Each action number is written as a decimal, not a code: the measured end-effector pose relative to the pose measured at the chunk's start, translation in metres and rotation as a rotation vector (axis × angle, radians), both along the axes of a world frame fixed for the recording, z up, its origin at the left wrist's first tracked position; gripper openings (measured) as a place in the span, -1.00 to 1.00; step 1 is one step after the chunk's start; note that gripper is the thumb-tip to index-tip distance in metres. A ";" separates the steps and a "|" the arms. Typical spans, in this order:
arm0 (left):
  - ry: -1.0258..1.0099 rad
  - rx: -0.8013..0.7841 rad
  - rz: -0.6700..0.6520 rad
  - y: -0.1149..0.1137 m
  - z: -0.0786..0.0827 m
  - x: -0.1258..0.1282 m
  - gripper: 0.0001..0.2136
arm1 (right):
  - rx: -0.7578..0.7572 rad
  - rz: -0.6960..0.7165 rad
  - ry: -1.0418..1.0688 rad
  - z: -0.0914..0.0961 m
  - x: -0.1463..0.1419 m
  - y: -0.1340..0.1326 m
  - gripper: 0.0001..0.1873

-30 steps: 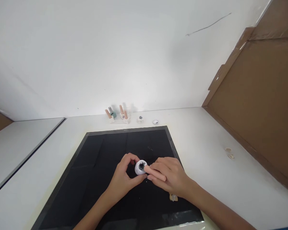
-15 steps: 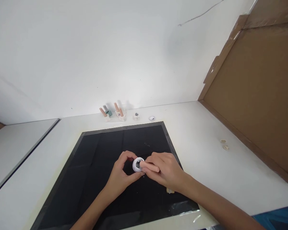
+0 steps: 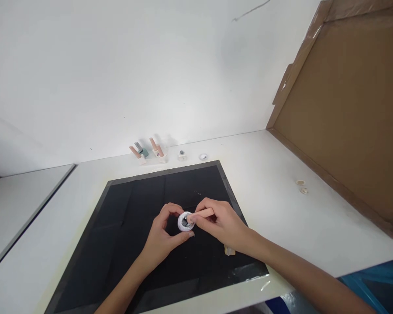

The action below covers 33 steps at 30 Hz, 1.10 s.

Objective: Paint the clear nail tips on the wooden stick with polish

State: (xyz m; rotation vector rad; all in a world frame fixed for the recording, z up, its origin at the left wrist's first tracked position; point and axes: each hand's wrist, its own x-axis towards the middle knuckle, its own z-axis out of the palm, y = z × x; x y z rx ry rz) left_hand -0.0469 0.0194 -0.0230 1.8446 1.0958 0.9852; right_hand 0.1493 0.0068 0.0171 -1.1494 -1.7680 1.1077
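Note:
My left hand [image 3: 162, 237] is curled round a small white round pot [image 3: 185, 221] with dark grey contents, pinching it between thumb and forefinger over the black mat [image 3: 124, 235]. My right hand [image 3: 221, 224] grips a short peach-coloured stick [image 3: 203, 213] whose tip is dipped into the pot. Both hands meet near the middle of the mat.
The mat lies on a white table [image 3: 281, 209]. Along the back wall stand peach sticks in small holders [image 3: 157, 150], a teal piece [image 3: 140, 151] and two tiny pots [image 3: 203, 156]. A small pale scrap [image 3: 228, 250] lies by my right wrist. A brown cardboard panel [image 3: 347, 109] stands at right.
The peach stick has tilted up, its tip now in the pot. My view has shifted, so everything sits slightly higher and to the left.

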 end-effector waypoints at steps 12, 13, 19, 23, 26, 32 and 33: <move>-0.074 -0.063 -0.032 0.000 0.001 0.001 -0.69 | -0.146 0.047 0.135 0.002 0.001 0.004 -0.75; -0.083 -0.070 -0.033 0.000 0.001 0.001 -0.70 | -0.147 0.046 0.142 0.002 0.001 0.004 -0.74; -0.120 -0.094 -0.048 0.001 0.002 0.002 -0.70 | -0.154 0.034 0.176 0.004 0.003 0.005 -0.74; -0.133 -0.098 -0.068 0.001 0.001 0.001 -0.70 | -0.171 0.037 0.193 0.006 0.004 0.005 -0.75; -0.142 -0.105 -0.079 0.002 0.000 0.001 -0.69 | -0.186 0.044 0.206 0.006 0.005 0.005 -0.75; -0.166 -0.115 -0.095 0.002 -0.002 0.001 -0.68 | -0.201 0.038 0.211 0.005 0.005 0.006 -0.73; -0.169 -0.117 -0.096 0.002 -0.001 0.001 -0.68 | -0.199 0.034 0.213 0.005 0.005 0.006 -0.73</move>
